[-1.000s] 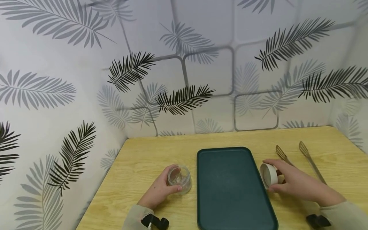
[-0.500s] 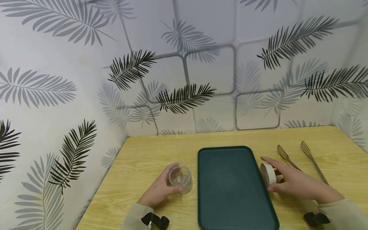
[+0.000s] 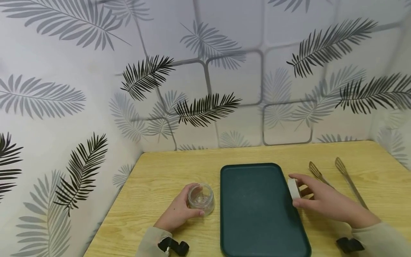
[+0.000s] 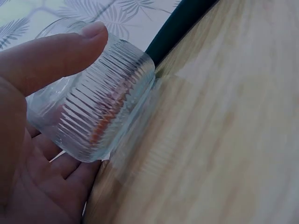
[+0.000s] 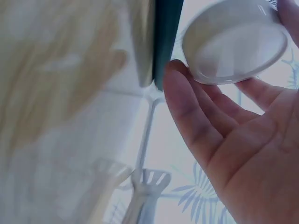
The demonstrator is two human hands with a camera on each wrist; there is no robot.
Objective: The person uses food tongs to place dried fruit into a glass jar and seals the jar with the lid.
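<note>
My left hand [image 3: 179, 210] grips a small clear glass jar [image 3: 207, 207], thumb on the near side and fingers round the far side. The jar stands upright and open-topped on the table; its ribbed wall shows in the left wrist view. In my right hand [image 3: 327, 203] is a small white round dish [image 3: 293, 189], pinched between thumb and fingers and tipped on its side. It hangs above the right rim of the dark green tray [image 3: 260, 207]. In the right wrist view the dish [image 5: 233, 51] shows a smooth, glossy round face towards the palm.
Two slotted spatulas, a shorter one [image 3: 316, 171] and a longer one [image 3: 350, 180], lie on the wooden table [image 3: 179, 164] right of the tray, partly behind the right hand. A leaf-patterned wall [image 3: 231, 85] rises at the table's back and left.
My right hand has shifted slightly left and turned the white dish, so its left-facing side no longer shows in the head view. The left hand and jar stay put.
</note>
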